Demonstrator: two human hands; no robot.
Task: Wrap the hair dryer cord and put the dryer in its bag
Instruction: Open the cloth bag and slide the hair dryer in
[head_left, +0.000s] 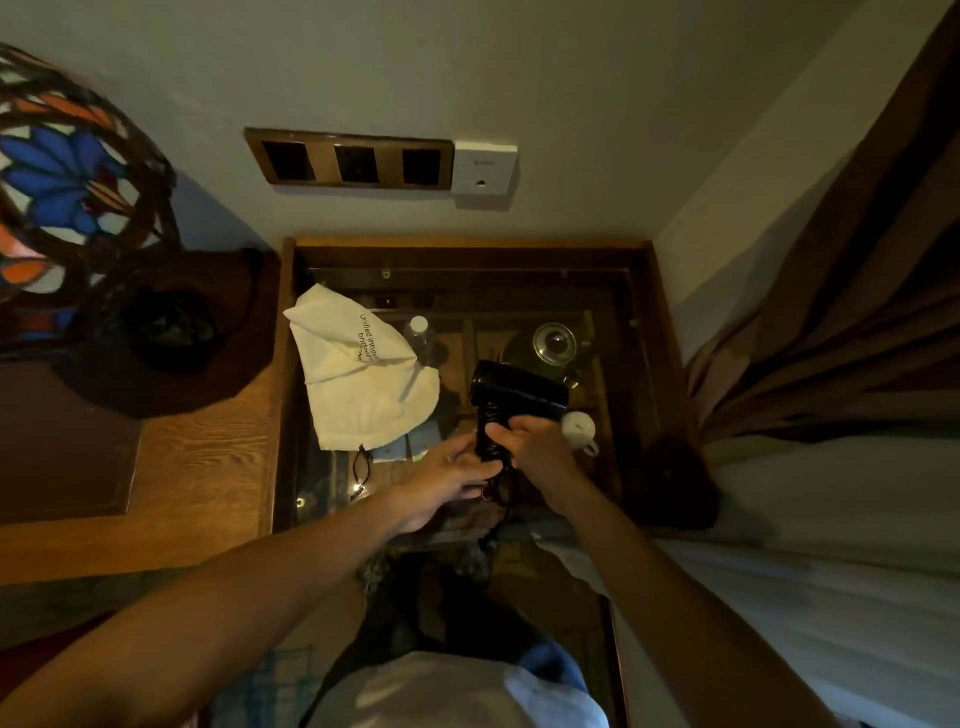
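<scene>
A black hair dryer (514, 387) is held above a glass-topped table, its barrel level and its handle pointing down toward me. My right hand (537, 441) grips the handle from the right. My left hand (447, 475) touches the handle's lower end, fingers on the black cord (501, 499), which is coiled around the handle and trails down below the hands. A cream cloth bag (363, 374) with dark printed lettering lies crumpled on the glass to the left of the dryer, its dark drawstring (362, 467) hanging at its near edge.
The glass-topped wooden table (660, 332) shows a lidded pot (555, 343), a bottle (420, 327) and a white cup (579, 428). A stained-glass lamp (67, 171) stands left on a wooden desk (208, 467). Wall sockets (358, 163) are behind, curtains (831, 312) right.
</scene>
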